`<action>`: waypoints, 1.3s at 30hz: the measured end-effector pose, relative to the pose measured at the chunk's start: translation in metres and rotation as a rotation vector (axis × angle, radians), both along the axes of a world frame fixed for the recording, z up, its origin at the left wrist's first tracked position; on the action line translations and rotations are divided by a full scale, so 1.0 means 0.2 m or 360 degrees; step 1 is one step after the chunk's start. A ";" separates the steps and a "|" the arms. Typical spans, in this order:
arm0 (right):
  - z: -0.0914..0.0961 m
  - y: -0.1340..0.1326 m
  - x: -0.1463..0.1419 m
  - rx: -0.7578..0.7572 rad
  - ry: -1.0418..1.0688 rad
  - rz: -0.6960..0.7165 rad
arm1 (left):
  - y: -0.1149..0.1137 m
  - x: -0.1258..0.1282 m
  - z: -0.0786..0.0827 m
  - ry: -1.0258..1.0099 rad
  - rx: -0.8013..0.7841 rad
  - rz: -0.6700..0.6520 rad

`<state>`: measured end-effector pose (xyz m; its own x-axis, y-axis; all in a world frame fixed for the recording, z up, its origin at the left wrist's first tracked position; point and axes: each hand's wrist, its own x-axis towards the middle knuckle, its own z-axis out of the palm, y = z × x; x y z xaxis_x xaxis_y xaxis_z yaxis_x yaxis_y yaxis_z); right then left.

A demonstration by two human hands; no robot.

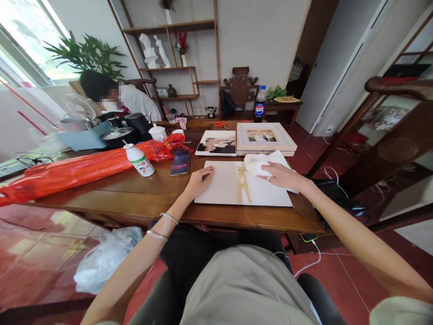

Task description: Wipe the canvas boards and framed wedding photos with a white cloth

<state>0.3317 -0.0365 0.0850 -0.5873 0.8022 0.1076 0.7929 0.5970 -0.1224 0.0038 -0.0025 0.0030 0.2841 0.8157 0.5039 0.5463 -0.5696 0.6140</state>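
Dark brown polished wooden table (pixel 162 194) spans the space in front of the person and carries a white, flat, rectangular board (pixel 219 185), which lies directly under both hands. Its long axis runs sideways, from the left hand (pixel 202 178) at the far part of its left end to the right hand (pixel 279 175) over its far right part. That right hand, fingers outstretched, holds a white, soft, bunched cloth (pixel 280 160) against the board, with some of it spreading past the far edge. Between the hands, nearer the right one, a yellowish, flat, two-legged piece (pixel 241 187) lies on the board, its long axis pointing toward the person. The left hand's fingers are loosely curled; whether they pinch the edge I cannot tell. Just left of that hand lies a dark, rectangular phone (pixel 180 162); beyond the cloth sits a pale, rectangular picture frame (pixel 289 143).
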 end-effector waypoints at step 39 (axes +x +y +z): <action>0.04 -0.22 -0.31 -0.0058 0.0060 0.0047 | 0.00 0.00 0.00 -0.0001 0.0002 0.0017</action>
<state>0.2695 -0.0812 0.0936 -0.6069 0.7883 0.1013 0.7694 0.6146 -0.1740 0.0048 -0.0029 0.0036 0.2753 0.8179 0.5052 0.5520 -0.5647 0.6135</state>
